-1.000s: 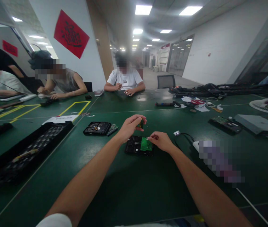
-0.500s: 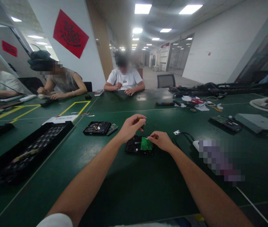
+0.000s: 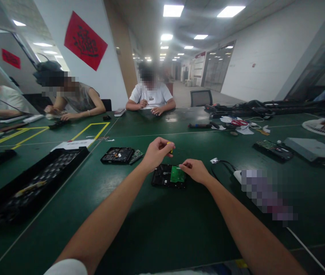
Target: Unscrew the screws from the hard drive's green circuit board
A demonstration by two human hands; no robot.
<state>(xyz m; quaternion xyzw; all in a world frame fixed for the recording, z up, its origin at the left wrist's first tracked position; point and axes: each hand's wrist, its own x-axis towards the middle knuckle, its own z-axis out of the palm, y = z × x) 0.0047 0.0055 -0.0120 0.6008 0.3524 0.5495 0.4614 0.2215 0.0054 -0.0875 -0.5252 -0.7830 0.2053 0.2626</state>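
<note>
A hard drive (image 3: 161, 176) lies flat in front of me, with a green circuit board (image 3: 177, 174) over its right part. Above its far edge, my left hand (image 3: 158, 152) is closed in a pinch on a short yellow-handled tool (image 3: 170, 147) that looks like a screwdriver; its tip is too small to make out. My right hand (image 3: 194, 169) has its fingers pinched together at the board's upper right corner. What those fingertips hold, if anything, is hidden.
An opened drive (image 3: 117, 155) with a loose circuit board (image 3: 136, 156) lies to the left, beside a long black tray (image 3: 73, 151). At right are a power strip (image 3: 238, 175) with a cable, another drive (image 3: 274, 150) and a grey metal box (image 3: 314, 149). Several people sit across the table.
My left hand has turned and shifted slightly left, so more of the yellow handle shows. My right hand and the drive look unmoved.
</note>
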